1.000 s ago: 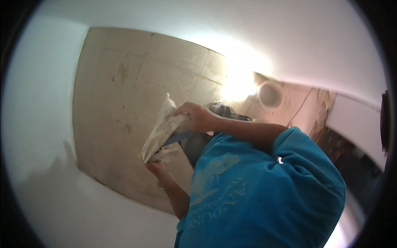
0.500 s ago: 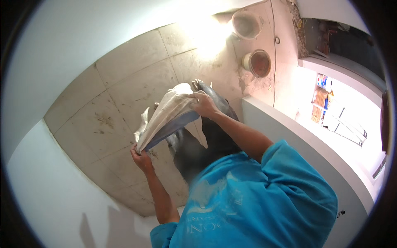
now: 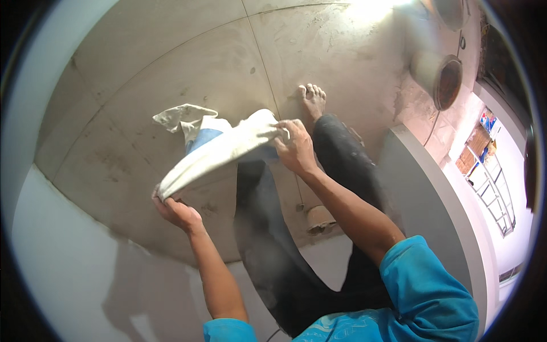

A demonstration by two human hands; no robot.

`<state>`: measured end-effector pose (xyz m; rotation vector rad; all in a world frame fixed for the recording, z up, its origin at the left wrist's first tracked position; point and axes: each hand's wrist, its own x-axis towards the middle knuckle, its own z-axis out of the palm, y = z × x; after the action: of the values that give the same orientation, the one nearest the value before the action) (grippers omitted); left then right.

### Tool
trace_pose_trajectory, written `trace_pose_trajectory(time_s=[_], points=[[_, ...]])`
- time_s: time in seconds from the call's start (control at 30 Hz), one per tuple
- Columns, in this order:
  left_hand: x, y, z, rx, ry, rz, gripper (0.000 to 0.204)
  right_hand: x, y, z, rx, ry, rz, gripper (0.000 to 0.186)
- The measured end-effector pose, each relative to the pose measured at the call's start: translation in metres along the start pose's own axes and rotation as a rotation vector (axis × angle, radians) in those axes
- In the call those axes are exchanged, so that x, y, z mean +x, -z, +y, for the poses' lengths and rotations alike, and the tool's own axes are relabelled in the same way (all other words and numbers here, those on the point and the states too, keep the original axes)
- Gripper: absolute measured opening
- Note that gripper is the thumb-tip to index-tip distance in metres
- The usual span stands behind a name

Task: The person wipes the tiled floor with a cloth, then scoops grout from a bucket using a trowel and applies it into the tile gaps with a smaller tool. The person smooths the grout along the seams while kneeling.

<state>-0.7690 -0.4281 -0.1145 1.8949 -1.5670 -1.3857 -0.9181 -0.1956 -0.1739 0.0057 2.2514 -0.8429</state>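
Note:
My left hand [image 3: 176, 208] grips the lower left end of a crumpled cream cloth [image 3: 213, 157], which has blue panels [image 3: 202, 137] showing along it. My right hand [image 3: 296, 145] pinches its other end, higher and to the right, so the cloth stretches diagonally between my hands with loose flaps hanging beyond it. Below it are my legs in dusty dark trousers [image 3: 262, 233]. A bare foot [image 3: 313, 100] shows just above my right hand.
Dusty floor tiles [image 3: 131, 68] meet a white wall [image 3: 51, 239] at the left. Buckets stand at the upper right [image 3: 447, 82], and another round container [image 3: 321, 219] sits between my legs. A low partition [image 3: 433, 205] curves along the right, with a metal frame [image 3: 493, 194] beyond it.
My view has swung, showing more of my legs, a bare foot and the buckets. Both hands still grip the cloth, which now lies flatter and stretched across, with more flaps showing behind it.

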Motion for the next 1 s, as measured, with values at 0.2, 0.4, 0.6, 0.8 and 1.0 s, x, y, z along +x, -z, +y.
trace_pose_trajectory(time_s=[0.2, 0.4, 0.6, 0.8, 1.0], points=[[0.076, -0.093, -0.093, 0.394, 0.006, 0.204, 0.063, 0.068, -0.077, 0.038, -0.184, 0.136, 0.212, 0.059], [0.093, -0.140, -0.213, 0.597, -0.342, -0.130, 0.087, 0.111, -0.135, 0.071, -0.354, 0.296, 0.173, 0.088], [0.115, -0.195, -0.244, 0.727, -0.271, 0.053, 0.095, 0.150, -0.176, 0.094, -0.527, 0.454, -0.039, 0.090], [0.217, -0.153, -0.266, 0.485, -0.144, 0.431, 0.094, 0.179, -0.269, 0.082, -0.656, 1.060, -0.422, 0.067], [0.346, -0.121, -0.266, 0.712, -0.618, 0.578, 0.083, 0.203, -0.314, 0.029, -0.169, 1.383, -0.490, 0.044]])
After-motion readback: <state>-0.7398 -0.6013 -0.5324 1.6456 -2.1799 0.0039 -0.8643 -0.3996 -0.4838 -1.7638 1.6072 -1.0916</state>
